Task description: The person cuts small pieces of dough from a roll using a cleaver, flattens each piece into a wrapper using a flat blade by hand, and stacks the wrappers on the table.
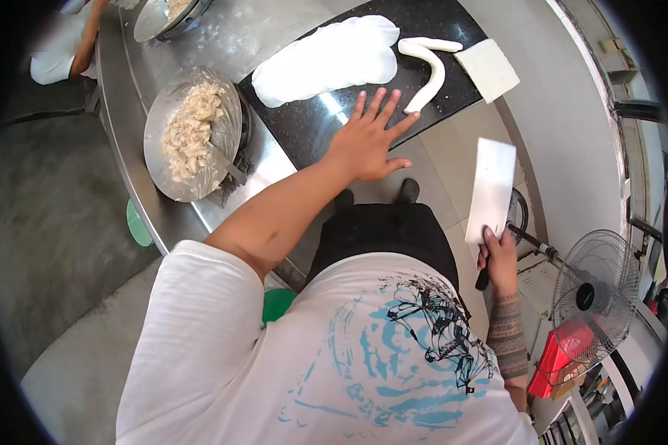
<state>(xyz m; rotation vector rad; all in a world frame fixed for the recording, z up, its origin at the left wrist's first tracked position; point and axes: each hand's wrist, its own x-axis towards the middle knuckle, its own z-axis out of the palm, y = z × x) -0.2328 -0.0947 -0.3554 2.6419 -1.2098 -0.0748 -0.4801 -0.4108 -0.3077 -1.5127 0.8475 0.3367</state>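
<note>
My left hand [372,137] is spread with its fingers apart over the near edge of the black stone slab [297,133], holding nothing. On the slab, just beyond my fingertips, lie overlapping flat white dough pieces [326,59]. To their right is a bent dough rope [432,70], and a white square piece [488,70] overhangs the slab's right edge. Out to the right, away from the slab, my right hand [497,256] grips the black handle of a cleaver [492,185], its broad blade pointing forward.
A bowl [230,122] of lumpy filling, with a spatula in it, stands left of the slab. Another bowl [150,21] is at the back left, near a person [56,48]. A standing fan [597,297] and a red box [553,363] are at the right.
</note>
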